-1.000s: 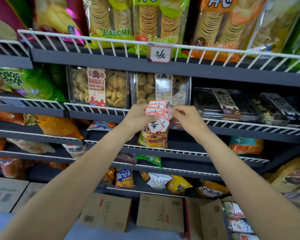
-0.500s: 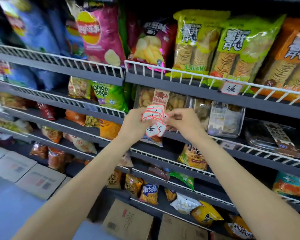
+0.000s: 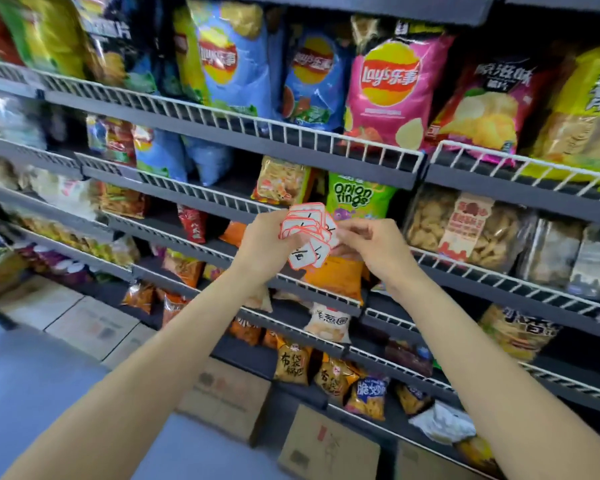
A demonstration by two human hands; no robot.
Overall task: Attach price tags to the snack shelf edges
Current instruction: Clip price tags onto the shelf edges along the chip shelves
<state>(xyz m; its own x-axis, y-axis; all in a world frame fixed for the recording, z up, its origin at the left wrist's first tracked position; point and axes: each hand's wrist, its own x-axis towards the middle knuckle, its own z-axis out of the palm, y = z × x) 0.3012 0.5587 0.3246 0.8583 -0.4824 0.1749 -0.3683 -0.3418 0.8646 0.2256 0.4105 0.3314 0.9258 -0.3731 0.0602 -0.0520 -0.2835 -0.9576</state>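
Note:
A fanned stack of white price tags with red borders [image 3: 305,233] is held in front of the snack shelves. My left hand [image 3: 265,242] grips the stack from the left. My right hand [image 3: 369,242] pinches the tags at the stack's right side. Behind them runs a grey shelf edge with a white wire rail [image 3: 243,128]; no tag shows on its visible stretch. Both forearms reach up from the bottom of the view.
Chip bags, among them a pink one [image 3: 392,88], fill the top shelf. A green onion rings bag [image 3: 357,199] and clear cookie boxes [image 3: 465,230] sit behind the hands. Cardboard boxes [image 3: 229,400] lie on the floor below the shelves.
The view has swung left along the shelves; the tag marked 5 on the upper rail has left the frame. Both hands still hold the fanned tags between them.

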